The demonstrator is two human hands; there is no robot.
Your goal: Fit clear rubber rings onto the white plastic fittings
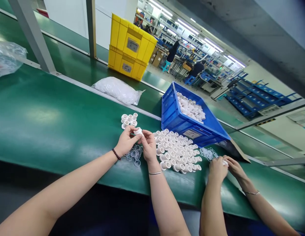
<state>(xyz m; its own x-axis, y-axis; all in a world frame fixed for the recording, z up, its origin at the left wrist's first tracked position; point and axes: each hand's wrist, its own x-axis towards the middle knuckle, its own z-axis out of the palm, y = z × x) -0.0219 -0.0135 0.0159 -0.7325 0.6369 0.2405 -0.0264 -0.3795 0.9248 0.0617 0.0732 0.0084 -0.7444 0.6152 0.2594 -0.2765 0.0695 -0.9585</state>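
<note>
My left hand (125, 141) and my right hand (147, 146) meet above the green table (44, 114), both pinched on one small white plastic fitting (138, 131). Under them lies a scatter of thin clear rings (134, 154). A small group of white fittings (129, 120) stands just beyond my left hand. To the right of my right hand spreads a large pile of white fittings (178, 152).
A blue bin (181, 119) with more white fittings sits behind the pile. A co-worker's two hands (224, 167) work at my right, next to more rings (208, 153). A clear bag of parts (118, 90) and stacked yellow crates (130, 47) stand further back.
</note>
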